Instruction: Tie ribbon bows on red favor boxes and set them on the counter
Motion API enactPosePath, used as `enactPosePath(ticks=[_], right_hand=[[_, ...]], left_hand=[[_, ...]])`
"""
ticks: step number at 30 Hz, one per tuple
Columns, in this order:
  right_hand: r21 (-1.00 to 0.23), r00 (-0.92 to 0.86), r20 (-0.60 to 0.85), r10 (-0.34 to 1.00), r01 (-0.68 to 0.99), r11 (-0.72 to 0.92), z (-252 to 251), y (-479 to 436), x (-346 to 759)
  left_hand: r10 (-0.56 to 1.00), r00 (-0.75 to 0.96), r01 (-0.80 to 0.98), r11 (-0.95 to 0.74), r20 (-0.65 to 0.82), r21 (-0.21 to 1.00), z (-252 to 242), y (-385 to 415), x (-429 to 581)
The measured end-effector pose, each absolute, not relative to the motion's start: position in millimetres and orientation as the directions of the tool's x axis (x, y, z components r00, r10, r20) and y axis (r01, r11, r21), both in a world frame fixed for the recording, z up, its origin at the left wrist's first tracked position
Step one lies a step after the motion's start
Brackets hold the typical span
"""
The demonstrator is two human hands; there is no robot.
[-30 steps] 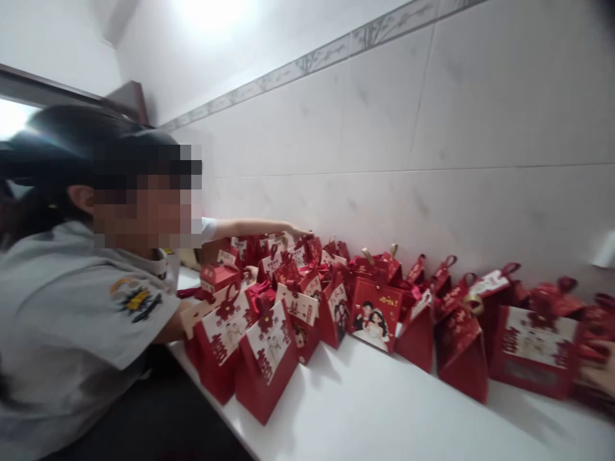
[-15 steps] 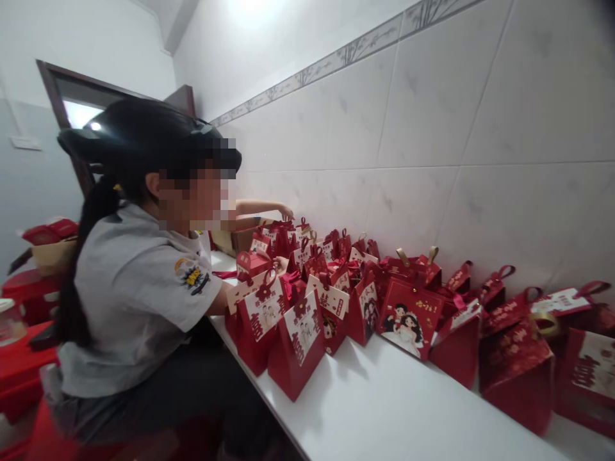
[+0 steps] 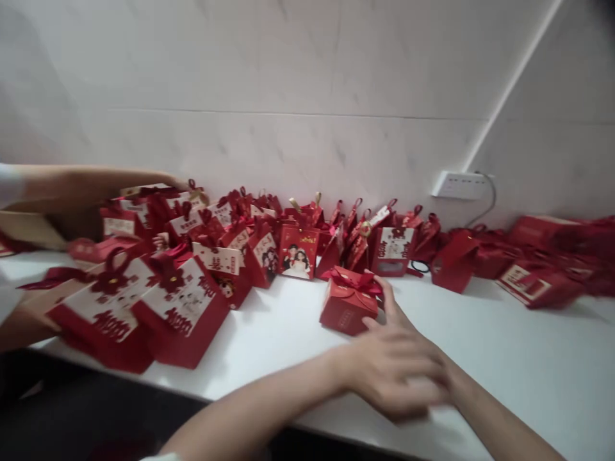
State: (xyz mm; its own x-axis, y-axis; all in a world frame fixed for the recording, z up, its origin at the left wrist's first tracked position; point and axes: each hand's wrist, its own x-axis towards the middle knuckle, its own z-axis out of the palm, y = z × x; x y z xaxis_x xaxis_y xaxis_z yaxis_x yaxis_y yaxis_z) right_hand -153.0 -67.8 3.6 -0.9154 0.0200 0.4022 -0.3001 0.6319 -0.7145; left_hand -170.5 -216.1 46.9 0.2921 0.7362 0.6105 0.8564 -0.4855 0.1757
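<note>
A small red gift box with a ribbon bow on top stands on the white table in the middle of the view. At its right side is my right hand, fingers against the box and bow; the left hand partly covers it. My left hand crosses in front of my right wrist, smeared by motion, so its fingers are unclear. Behind the box stands a red bag with a cartoon couple. Two triangular red bags with white fronts stand to the left.
Many red bags and boxes line the wall. More red boxes lie at the right. A power strip with a cable is on the wall. Another person's arm reaches over the bags at the far left. The white table runs across.
My view has swung right, from the co-worker to the table in front of me. Both my hands and the red gift box with the bow have come into view.
</note>
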Motion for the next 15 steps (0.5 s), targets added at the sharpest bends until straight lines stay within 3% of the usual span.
enactPosePath(ticks=[3,4,5,7,10,13,15], right_hand=[[-0.750,-0.910,0.413,0.040,-0.315,0.581,-2,-71,-158],[-0.757,-0.906,0.423,0.021,-0.340,0.557,-2,-70,-158],[-0.770,-0.904,0.428,0.011,-0.359,0.527,-2,-70,-157],[-0.798,-0.903,0.429,0.009,-0.374,0.472,-1,-71,-155],[-0.797,-0.898,0.439,0.002,-0.389,0.461,4,-76,-150],[-0.769,-0.892,0.452,-0.004,-0.392,0.504,8,-78,-147],[-0.763,-0.875,0.480,0.064,-0.380,0.523,8,-74,-144]], left_hand=[[0.475,-0.153,0.916,-0.260,0.867,0.305,49,-248,-224],[0.346,-0.353,0.891,-0.159,0.869,0.425,47,-255,-241],[0.267,-0.542,0.811,-0.085,0.797,0.579,44,-260,-255],[0.295,-0.773,0.581,-0.024,0.561,0.813,38,-264,-274],[0.478,-0.805,0.401,0.003,0.351,0.916,31,-260,-280],[0.583,-0.752,0.367,-0.020,0.309,0.930,29,-258,-276],[0.600,-0.737,0.341,-0.067,0.311,0.938,29,-258,-278]])
